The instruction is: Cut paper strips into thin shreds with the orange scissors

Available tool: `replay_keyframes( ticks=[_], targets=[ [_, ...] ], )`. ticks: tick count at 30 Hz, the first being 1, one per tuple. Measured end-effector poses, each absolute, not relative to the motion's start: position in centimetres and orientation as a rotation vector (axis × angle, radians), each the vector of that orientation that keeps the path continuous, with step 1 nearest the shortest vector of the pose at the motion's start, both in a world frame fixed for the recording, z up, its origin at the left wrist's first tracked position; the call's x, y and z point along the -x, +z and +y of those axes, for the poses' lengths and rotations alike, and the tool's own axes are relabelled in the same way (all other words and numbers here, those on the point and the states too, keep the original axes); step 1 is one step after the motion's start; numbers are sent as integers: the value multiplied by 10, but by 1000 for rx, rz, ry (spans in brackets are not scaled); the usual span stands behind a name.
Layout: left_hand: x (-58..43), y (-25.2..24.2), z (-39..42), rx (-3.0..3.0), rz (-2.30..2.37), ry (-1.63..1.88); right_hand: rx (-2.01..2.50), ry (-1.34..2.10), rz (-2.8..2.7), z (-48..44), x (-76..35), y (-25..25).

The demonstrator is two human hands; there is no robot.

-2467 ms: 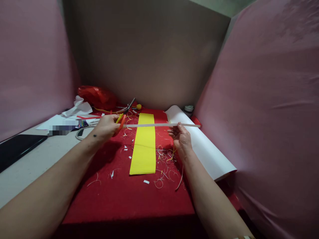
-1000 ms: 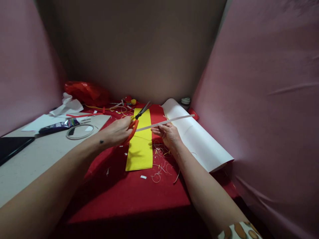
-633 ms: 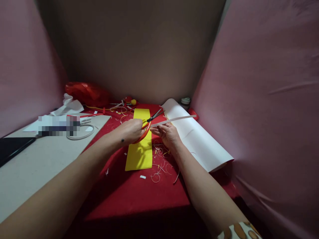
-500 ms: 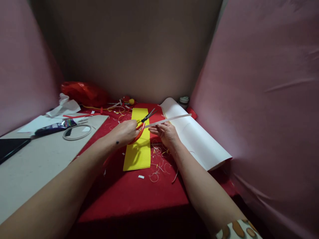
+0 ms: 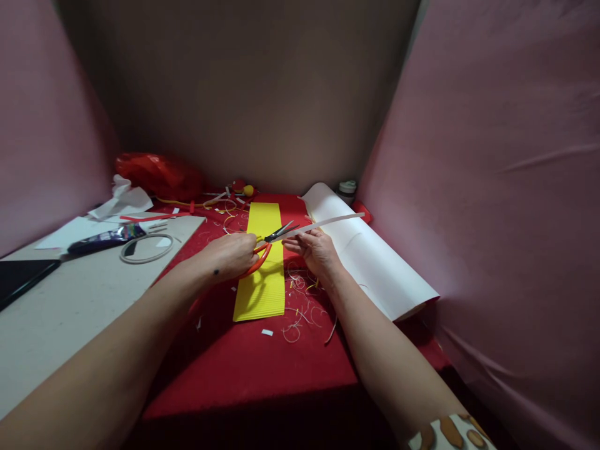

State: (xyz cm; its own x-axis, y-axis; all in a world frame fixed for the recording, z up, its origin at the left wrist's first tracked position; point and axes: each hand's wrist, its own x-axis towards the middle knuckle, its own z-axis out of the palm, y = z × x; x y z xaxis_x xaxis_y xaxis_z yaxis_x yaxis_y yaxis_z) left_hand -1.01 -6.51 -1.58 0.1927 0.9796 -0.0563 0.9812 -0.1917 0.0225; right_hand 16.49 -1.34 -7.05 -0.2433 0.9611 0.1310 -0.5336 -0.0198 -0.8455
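Note:
My left hand [image 5: 237, 255] is closed around the orange handles of a pair of scissors [image 5: 261, 257], whose dark blades point right and stand slightly apart. Between the fingers of my right hand [image 5: 315, 248] a narrow white paper strip [image 5: 335, 220] is pinched. Its left end meets the blades; whether they are cutting into it I cannot tell. Beneath the scissors lies a yellow corrugated sheet [image 5: 260, 300] on the red cloth [image 5: 253, 369]. Thin curled offcuts [image 5: 300, 312] are scattered below my right hand.
A rolled white sheet [image 5: 375, 269] lies to the right, with a lidded jar [image 5: 347, 189] behind it. On the left a pale board [image 5: 94, 294] carries a dark tube [image 5: 107, 239], a ring [image 5: 147, 249] and a black flat object [image 5: 23, 278]. A red plastic bag [image 5: 159, 175] sits at the back.
My left hand has lowered slightly, and the scissor blades have turned from pointing up and right to lying more nearly along the strip. My right hand keeps its hold on the strip.

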Motion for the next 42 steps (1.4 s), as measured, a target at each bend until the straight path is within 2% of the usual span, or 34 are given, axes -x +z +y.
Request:
replay_keyframes(
  ticks=[19, 42],
  targets=[
    [4, -26, -62, -2430, 2023, -170, 575, 1616, -955, -17, -163, -67],
    [0, -13, -68, -2514, 1956, -217, 598, 1610, -938, -18, -164, -68]
  ],
)
